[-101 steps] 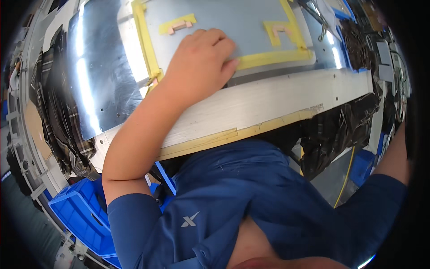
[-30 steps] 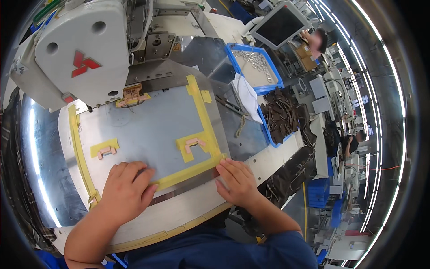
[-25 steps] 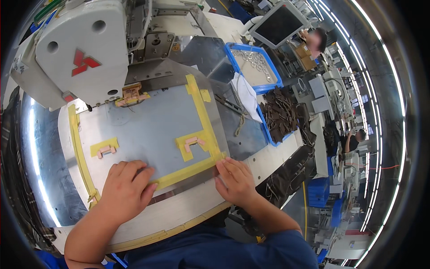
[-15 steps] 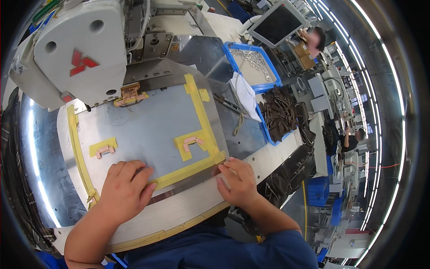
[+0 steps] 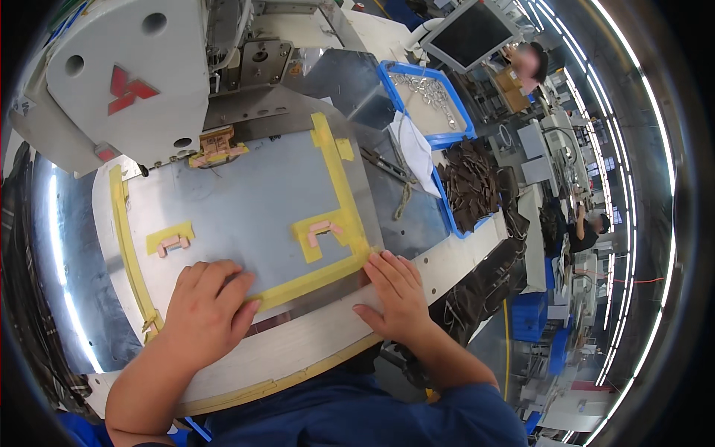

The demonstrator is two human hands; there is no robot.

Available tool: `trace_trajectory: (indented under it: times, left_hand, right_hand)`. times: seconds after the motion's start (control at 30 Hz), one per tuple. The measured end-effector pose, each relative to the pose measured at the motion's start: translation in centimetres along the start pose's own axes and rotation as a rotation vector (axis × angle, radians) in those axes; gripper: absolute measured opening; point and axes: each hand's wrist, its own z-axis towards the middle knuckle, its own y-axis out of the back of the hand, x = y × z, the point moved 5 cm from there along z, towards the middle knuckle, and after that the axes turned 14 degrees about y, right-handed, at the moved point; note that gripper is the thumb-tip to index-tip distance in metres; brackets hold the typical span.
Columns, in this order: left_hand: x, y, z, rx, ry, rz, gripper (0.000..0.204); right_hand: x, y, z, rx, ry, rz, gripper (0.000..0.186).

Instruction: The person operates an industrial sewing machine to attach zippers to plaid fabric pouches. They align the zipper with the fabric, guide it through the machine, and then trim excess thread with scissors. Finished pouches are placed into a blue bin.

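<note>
Grey plate [image 5: 253,201] — L hand [image 5: 206,313] prob. touching; red emblem [image 5: 129,92] on mach. [image 5: 167,67]

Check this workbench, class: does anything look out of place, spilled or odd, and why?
Nothing looks clearly spilled or damaged. The loose cord and white sheet look untidy: they lie slantwise beside the blue trays, the cord trailing onto the metal surface, whereas the yellow tape runs in neat strips.

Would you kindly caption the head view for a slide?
White machine ahead, left hand and right hand at the near edge of a yellow-taped plate.
</note>
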Motion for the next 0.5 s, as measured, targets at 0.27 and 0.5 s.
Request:
trace_trajectory:
  times: [0.27, 0.5]
  left_hand:
    - [-0.07, -0.02, 0.03, 0.011, 0.011, 0.007, 0.042]
    - [-0.09, -0.04, 0.01, 0.003, 0.007, 0.014, 0.042]
  right_hand:
    - [0.34, 0.26, 0.54, -0.007, 0.015, -0.044, 0.062]
    - [0.33, 0.16, 0.78, -0.084, 0.01, -0.049, 0.062]
